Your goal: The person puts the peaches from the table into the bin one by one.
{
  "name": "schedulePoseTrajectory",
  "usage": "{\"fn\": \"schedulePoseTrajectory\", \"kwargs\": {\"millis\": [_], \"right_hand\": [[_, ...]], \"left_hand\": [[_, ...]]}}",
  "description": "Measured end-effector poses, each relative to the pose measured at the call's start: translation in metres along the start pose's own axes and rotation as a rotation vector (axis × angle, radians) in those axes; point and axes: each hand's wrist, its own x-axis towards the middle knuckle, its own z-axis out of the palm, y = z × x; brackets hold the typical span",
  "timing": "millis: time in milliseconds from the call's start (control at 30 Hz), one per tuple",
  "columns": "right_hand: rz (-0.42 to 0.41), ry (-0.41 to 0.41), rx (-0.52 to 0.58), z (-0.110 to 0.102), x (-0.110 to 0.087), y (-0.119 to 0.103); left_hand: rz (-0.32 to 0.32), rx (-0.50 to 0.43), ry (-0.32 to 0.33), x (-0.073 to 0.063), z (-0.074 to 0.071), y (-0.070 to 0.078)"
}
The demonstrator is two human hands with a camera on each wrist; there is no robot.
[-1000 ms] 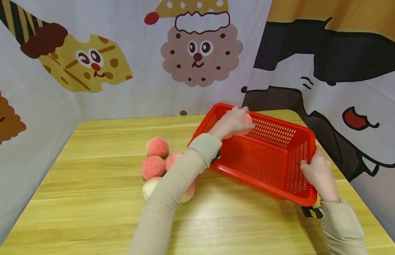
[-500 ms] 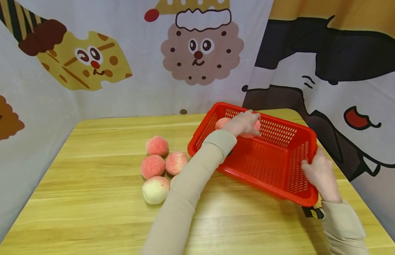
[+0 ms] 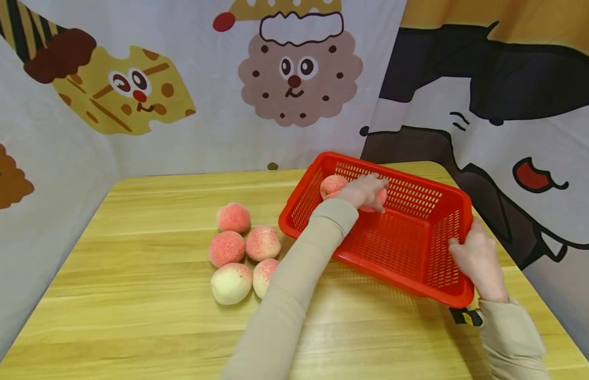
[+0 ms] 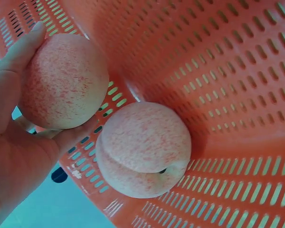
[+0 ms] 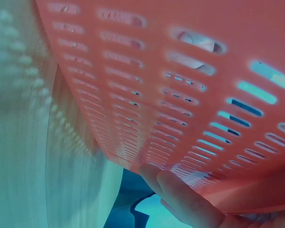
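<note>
Left hand (image 3: 366, 190) curls round a peach (image 4: 66, 80) inside the red basket (image 3: 394, 240), fingertips partly hidden; right hand (image 3: 477, 258) grips the basket's end, probably to steady it

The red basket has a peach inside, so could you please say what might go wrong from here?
The held peach in the left hand might bump the resting peach near it in the basket. Should the right hand slip off the basket, both could be jolted. The left sleeve overlaps a loose peach in the head view and might set it rolling.
</note>
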Motion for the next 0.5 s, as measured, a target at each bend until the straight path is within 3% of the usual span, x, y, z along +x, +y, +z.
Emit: {"fn": "schedulePoseTrajectory", "kwargs": {"millis": [300, 500], "right_hand": [[0.001, 0.007, -0.008, 0.0007, -0.0007, 0.0004], [0.004, 0.014, -0.022, 0.0005, 0.0001, 0.0006]], "left_hand": [[-0.104, -0.044, 0.022, -0.0012, 0.0097, -0.0009], [-0.107, 0.008, 0.031, 0.0, 0.0097, -0.0012]]}}
